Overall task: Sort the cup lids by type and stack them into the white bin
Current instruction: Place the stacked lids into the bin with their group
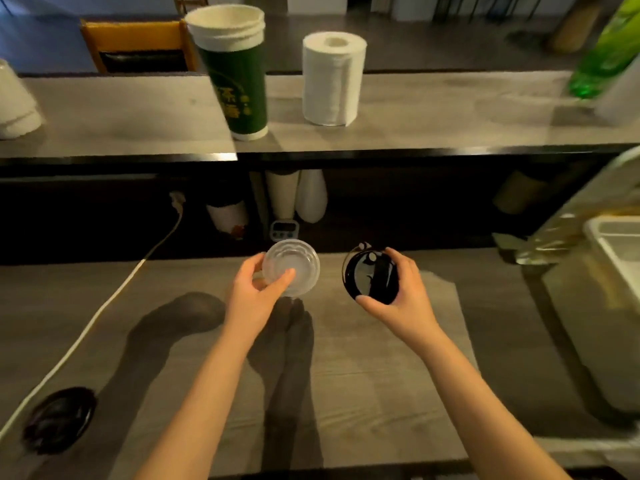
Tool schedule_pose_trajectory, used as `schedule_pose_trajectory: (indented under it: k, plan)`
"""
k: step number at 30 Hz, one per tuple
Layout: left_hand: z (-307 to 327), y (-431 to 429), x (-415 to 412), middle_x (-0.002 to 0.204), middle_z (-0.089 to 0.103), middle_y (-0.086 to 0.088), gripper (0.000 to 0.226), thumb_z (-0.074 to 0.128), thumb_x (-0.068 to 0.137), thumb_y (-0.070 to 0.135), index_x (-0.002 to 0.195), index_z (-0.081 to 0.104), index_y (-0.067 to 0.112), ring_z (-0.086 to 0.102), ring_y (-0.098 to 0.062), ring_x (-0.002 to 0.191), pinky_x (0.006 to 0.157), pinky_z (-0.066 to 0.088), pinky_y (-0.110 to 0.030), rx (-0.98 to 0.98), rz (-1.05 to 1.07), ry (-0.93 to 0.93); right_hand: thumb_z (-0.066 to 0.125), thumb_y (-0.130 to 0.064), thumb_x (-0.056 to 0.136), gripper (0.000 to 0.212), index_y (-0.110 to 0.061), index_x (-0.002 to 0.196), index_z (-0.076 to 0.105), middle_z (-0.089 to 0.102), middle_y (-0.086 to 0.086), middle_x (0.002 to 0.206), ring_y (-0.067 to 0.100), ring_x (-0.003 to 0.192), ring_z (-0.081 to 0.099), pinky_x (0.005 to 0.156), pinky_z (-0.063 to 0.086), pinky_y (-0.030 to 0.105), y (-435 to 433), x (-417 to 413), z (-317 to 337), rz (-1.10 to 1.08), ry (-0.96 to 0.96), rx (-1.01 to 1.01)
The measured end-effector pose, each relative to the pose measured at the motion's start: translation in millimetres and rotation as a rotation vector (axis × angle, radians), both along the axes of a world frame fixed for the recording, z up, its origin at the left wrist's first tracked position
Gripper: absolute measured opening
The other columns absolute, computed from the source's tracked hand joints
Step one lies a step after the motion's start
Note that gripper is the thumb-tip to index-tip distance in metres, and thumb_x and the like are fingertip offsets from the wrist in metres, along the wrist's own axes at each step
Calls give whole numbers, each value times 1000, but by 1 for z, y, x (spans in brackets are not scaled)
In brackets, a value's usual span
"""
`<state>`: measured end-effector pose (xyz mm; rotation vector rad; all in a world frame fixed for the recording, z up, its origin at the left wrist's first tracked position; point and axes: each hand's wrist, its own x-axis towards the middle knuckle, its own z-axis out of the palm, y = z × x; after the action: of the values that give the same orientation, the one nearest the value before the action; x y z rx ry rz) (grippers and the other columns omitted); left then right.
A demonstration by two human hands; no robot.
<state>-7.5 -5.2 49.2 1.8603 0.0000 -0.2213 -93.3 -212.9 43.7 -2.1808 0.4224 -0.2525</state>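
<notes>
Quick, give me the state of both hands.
Left hand: holding the clear lid.
Right hand: holding the black lid.

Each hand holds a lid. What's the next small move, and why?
Probably carry the black lid in the right hand across to the white bin at the far right: that hand is nearer it. The left hand grips the clear lid, a different type, so it should wait for its own stack.

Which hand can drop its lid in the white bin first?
Right, probably. The right hand grips the black lid on the side where the white bin stands; the left hand, holding the clear lid, is farther away.
</notes>
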Motion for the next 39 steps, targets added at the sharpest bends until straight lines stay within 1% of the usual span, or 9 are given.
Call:
schedule_pose_trajectory:
  k: [5,8,10,15,21,24,28,33,39]
  plan:
    - [17,-91,-36,117,61,-1,83,72,55,60,127,51,23,63,-17,97,84,55,-43,12,-87,-1,79,-29,73,86,-19,143,30,31,-5,142,4,128,32,102,30,18,-88,-61,16,-124,-44,-57]
    - [23,-142,-56,116,58,2,90,67,48,65,127,50,23,61,-17,100,87,53,-47,-16,-169,-1,78,-30,74,86,-19,144,29,26,-6,144,4,130,29,100,29,17,-137,-97,21,-201,-63,-95]
    - [25,-176,-71,118,58,2,85,71,53,62,126,51,23,60,-17,103,87,53,-46,-12,-226,-7,77,-31,75,87,-20,146,27,26,-7,144,4,130,29,99,29,17,-169,-118,25,-247,-76,-105]
    - [26,-259,-102,109,59,2,41,72,79,26,115,52,25,60,-17,98,84,52,-37,-29,-322,-47,76,-30,76,87,-19,147,27,29,-7,142,-3,124,28,99,26,15,-238,-164,32,-316,-106,-126]
    - [30,-334,-131,112,60,-3,61,74,71,46,121,54,19,61,-21,102,88,53,-49,-68,-365,-53,76,-25,77,85,-18,146,28,30,-4,145,8,133,29,106,27,21,-310,-208,35,-399,-98,-125]
    - [34,-364,-141,109,61,1,49,69,75,42,118,55,22,61,-19,100,88,52,-50,-68,-400,-65,75,-23,77,79,-24,143,31,32,-7,143,9,130,32,104,30,25,-346,-228,35,-474,-95,-108]
    - [37,-391,-152,111,62,2,57,69,71,55,116,56,23,61,-18,102,90,52,-48,-61,-448,-79,74,-26,75,75,-19,140,36,37,1,142,23,132,31,108,28,34,-388,-242,28,-585,44,-238]
    - [38,-406,-162,113,60,0,64,61,68,56,120,55,20,60,-18,103,91,52,-47,-46,-488,-105,70,-40,79,71,-24,140,38,43,0,142,25,131,34,106,32,35,-408,-246,10,-402,354,-301]
    - [35,-410,-163,113,58,5,48,63,82,43,123,52,20,59,-13,103,87,54,-38,-18,-478,-100,71,-45,77,64,-24,132,46,45,2,134,24,128,37,101,39,37,-410,-241,11,-453,414,-294]
